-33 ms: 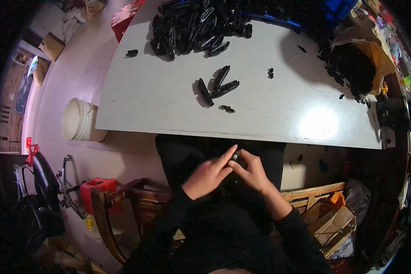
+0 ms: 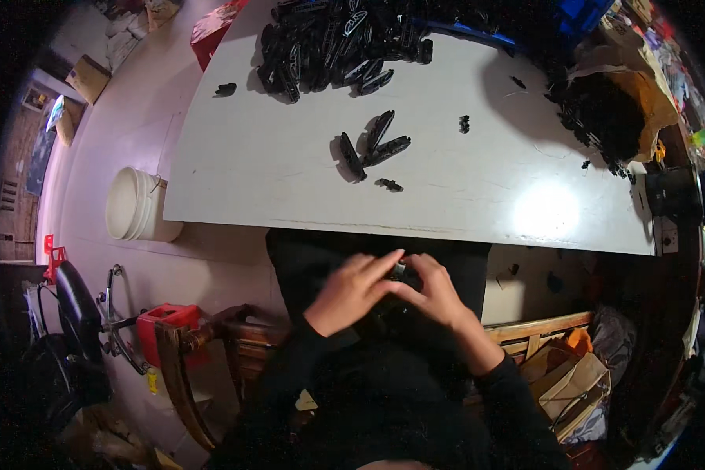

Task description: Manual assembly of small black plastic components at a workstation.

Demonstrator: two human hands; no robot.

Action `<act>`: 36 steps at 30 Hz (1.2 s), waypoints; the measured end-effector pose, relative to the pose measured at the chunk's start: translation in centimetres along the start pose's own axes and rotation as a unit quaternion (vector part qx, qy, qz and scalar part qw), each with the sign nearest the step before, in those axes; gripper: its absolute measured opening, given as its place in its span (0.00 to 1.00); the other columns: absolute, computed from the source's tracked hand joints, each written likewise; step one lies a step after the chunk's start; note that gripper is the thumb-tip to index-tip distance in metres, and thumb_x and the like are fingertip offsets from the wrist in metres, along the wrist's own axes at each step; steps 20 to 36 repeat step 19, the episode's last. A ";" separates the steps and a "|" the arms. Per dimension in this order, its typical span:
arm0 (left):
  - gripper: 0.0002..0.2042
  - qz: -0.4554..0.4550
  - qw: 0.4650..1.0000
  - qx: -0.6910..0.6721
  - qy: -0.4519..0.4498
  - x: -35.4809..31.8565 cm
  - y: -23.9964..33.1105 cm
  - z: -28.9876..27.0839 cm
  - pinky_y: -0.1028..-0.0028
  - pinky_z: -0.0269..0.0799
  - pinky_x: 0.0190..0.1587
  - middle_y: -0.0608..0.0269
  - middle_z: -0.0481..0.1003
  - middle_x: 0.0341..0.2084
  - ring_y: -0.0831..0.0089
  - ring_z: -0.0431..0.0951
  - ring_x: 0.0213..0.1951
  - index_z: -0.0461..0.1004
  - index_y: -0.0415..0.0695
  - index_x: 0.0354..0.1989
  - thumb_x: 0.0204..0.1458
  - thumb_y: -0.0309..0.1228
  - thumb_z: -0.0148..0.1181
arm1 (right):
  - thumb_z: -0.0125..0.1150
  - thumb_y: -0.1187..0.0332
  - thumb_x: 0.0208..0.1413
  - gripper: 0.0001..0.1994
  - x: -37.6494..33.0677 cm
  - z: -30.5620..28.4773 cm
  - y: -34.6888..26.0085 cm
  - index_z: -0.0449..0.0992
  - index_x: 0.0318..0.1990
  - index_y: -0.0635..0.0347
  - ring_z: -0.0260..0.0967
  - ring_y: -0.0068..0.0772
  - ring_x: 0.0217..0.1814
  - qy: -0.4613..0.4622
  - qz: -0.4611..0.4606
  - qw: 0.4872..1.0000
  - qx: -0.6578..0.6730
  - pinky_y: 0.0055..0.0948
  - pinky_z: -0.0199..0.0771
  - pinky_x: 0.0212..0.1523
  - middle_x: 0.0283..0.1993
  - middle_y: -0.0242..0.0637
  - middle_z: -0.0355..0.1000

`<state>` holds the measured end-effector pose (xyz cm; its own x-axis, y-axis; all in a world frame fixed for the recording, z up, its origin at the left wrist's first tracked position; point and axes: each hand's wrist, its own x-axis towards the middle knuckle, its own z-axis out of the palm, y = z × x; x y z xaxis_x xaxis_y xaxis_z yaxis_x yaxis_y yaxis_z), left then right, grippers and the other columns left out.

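Over my lap, just off the table's front edge, my left hand [image 2: 348, 294] and my right hand [image 2: 435, 296] meet at the fingertips. Between them is a small dark piece [image 2: 400, 270] with a pale glint, mostly covered by fingers. Its kind cannot be made out. The right thumb and curled fingers close round it, while the left thumb and fingers pinch from the other side, somewhat blurred. Beyond my hands, several long black plastic parts [image 2: 352, 157] lie on the white table [image 2: 266, 176]. A small black part [image 2: 388, 186] lies nearest to my hands.
A heap of black parts [image 2: 321, 47] covers the table's far side. At the right, a paper bag [image 2: 658, 102] spills small black pieces. A white bucket [image 2: 124, 205] stands left of the table; a wooden chair [image 2: 176, 376] and a red container [image 2: 160, 317] are lower left.
My left hand has shifted slightly left and up, its fingers more bent. The right hand has barely moved, and the small dark piece stays between the fingertips.
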<state>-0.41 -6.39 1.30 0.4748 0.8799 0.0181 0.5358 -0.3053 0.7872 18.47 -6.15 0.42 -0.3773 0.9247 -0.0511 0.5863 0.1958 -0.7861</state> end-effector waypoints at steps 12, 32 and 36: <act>0.18 0.035 0.948 0.229 0.219 8.9 -4.6 -7.2 0.62 0.60 0.52 0.55 0.62 0.51 0.56 0.61 0.53 0.69 0.46 0.47 0.45 0.19 0.54 | 0.59 0.75 0.43 0.08 11.5 -3.9 -0.3 0.69 0.33 0.62 0.67 0.43 0.32 0.089 -0.192 0.960 -0.182 0.36 0.69 0.32 0.31 0.40 0.66; 0.15 -0.045 0.969 -0.082 0.228 5.5 -5.4 -5.6 0.62 0.62 0.48 0.60 0.63 0.50 0.64 0.64 0.50 0.67 0.44 0.42 0.45 0.28 0.61 | 0.62 0.69 0.43 0.09 9.7 -4.1 0.9 0.69 0.31 0.61 0.69 0.42 0.32 0.063 -0.127 0.985 -0.101 0.34 0.69 0.32 0.28 0.42 0.68; 0.15 -0.045 0.969 -0.082 0.228 5.5 -5.4 -5.6 0.62 0.62 0.48 0.60 0.63 0.50 0.64 0.64 0.50 0.67 0.44 0.42 0.45 0.28 0.61 | 0.62 0.69 0.43 0.09 9.7 -4.1 0.9 0.69 0.31 0.61 0.69 0.42 0.32 0.063 -0.127 0.985 -0.101 0.34 0.69 0.32 0.28 0.42 0.68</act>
